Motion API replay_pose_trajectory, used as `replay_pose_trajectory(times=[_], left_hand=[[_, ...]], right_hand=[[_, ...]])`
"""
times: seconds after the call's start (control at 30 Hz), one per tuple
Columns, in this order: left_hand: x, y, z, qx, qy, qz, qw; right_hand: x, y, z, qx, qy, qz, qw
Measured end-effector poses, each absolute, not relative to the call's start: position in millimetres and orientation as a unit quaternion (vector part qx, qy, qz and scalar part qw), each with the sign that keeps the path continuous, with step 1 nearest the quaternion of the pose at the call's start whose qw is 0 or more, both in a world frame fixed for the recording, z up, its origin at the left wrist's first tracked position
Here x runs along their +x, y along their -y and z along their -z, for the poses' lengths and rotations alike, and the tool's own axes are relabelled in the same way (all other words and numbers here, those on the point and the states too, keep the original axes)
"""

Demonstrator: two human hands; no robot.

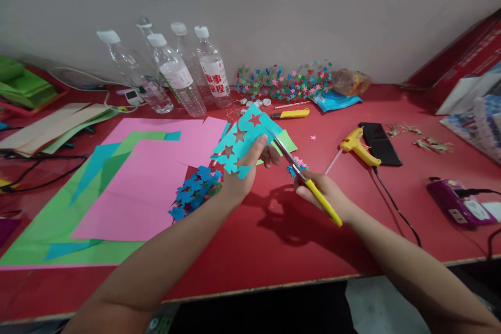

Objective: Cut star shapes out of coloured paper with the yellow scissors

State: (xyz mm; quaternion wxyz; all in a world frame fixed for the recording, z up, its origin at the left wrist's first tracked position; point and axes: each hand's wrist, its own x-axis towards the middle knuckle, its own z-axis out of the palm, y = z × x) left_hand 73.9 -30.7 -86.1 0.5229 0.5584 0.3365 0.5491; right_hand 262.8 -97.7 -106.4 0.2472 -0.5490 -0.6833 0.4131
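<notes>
My left hand [250, 167] grips a turquoise paper sheet [245, 128] between thumb and fingers, held above the table. Several star-shaped holes run through the sheet. Yellow-handled scissors [319, 199] are in my right hand [323, 188], their blades pointing up and left with the tips at the sheet's right part. Whether the blades are cutting into the paper I cannot tell. Under and beside my right hand lies a small pile of blue and pink paper stars [297, 166]. Left of my left wrist are blue paper scraps [195, 190] with star holes.
Pink paper [133, 193] and green sheets lie at left. Behind stand several plastic bottles [174, 73] and a clear container with colourful stars [284, 81]. A yellow cutter knife [293, 114], a glue gun [358, 146], a phone [381, 143] and a purple power strip [460, 201] are on the red table.
</notes>
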Motion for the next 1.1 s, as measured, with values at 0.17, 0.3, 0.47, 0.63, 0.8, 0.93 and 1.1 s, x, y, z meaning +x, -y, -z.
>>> replay_pose_trajectory(times=[0.17,0.3,0.47,0.63,0.8,0.93,1.1], left_hand=[[78.6,38.7,89.0,0.596,-0.338,-0.498,0.532],[82.2,41.5,96.3,0.611,-0.337,-0.471,0.54],[82.6,43.7,100.8,0.62,-0.345,-0.474,0.522],[82.8,42.1,105.1,0.618,-0.352,-0.478,0.516],[82.4,39.7,109.5,0.612,-0.355,-0.477,0.521],[81.6,41.2,106.9,0.602,-0.363,-0.474,0.53],[82.8,43.3,102.6,0.594,-0.361,-0.475,0.539]], right_hand=[[256.9,104.7,111.6,-0.503,0.673,-0.457,0.292],[255.3,107.8,115.7,-0.485,0.662,-0.481,0.307],[252.9,108.4,117.7,-0.488,0.66,-0.482,0.307],[251.6,109.0,117.1,-0.494,0.655,-0.482,0.307],[252.0,108.6,117.8,-0.489,0.653,-0.488,0.311],[251.3,109.4,118.8,-0.493,0.65,-0.485,0.314],[250.2,110.3,121.7,-0.496,0.645,-0.488,0.316]])
